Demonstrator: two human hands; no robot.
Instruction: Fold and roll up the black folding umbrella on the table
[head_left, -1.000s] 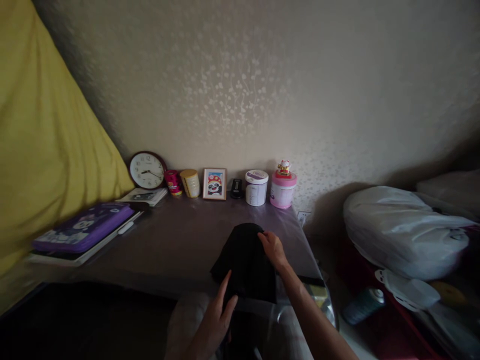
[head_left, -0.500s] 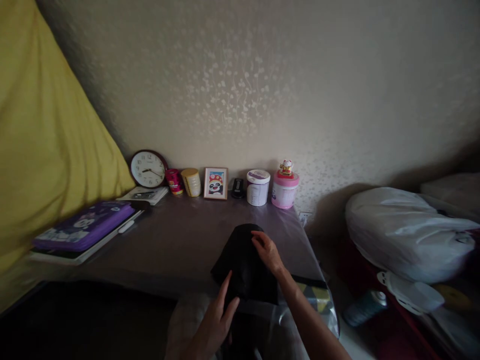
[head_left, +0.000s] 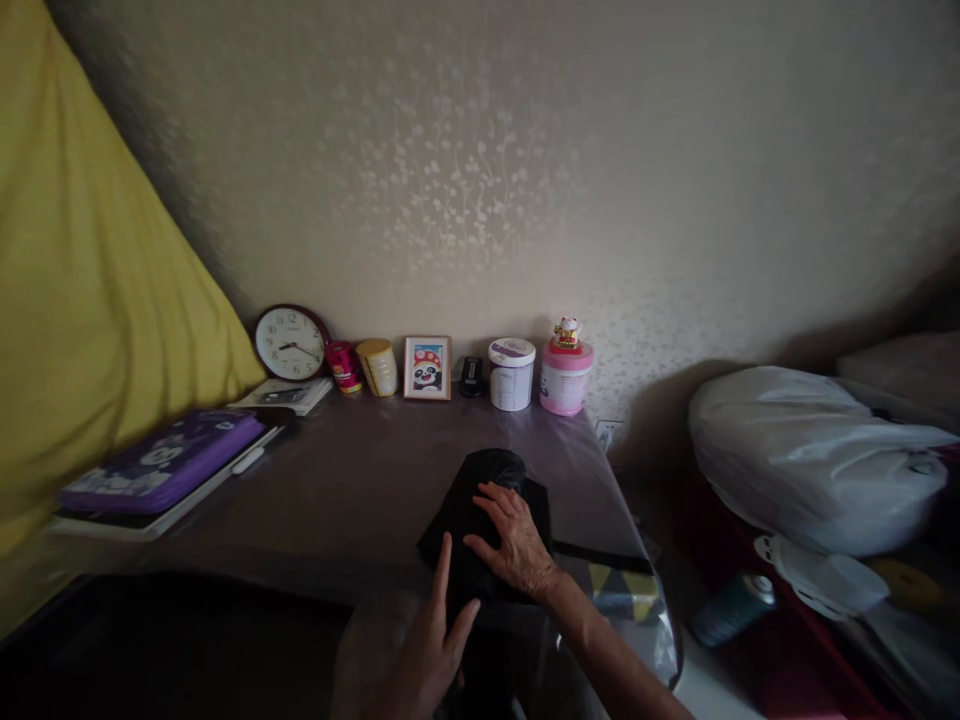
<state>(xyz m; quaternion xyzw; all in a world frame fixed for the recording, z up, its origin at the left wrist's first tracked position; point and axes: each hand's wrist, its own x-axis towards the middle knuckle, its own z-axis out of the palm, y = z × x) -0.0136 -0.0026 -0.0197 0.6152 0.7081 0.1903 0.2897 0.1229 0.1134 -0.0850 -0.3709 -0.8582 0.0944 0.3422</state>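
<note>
Evidently the black cloth [head_left: 459, 495] lies bunched near the front edge of the worktop [head_left: 352, 480] because that is where both hands reach easily. The right hand [head_left: 511, 535] rests palm down on it, fingers fanned and not closed, apparently to press or smooth the cloth; its forearm comes in from five o'clock. The left hand [head_left: 431, 645] is at the cloth's seven o'clock, forefinger and thumb apart beside it, perhaps steadying that side; its other fingers are hidden, so I cannot tell whether they grip anything.

Taking the cloth as centre, the small things stand in a row along the wall, probably to leave working room in front. The clock [head_left: 291, 343], towards half past ten, leans back on the wall, likely for support. The picture [head_left: 427, 368] is upright at eleven, the white tub [head_left: 512, 378] at twelve, and the pink tub [head_left: 564, 388] at one, its lid serving as a stand for the lucky cat [head_left: 567, 335]. Between nine and ten, the purple case [head_left: 161, 460] lies flat on a stack.

As for writing, the clock's numerals are legible, showing roughly twenty past eight. Lettering on the red tin [head_left: 343, 367] and print on the white tub are too small to read; no brand can be made out.
</note>
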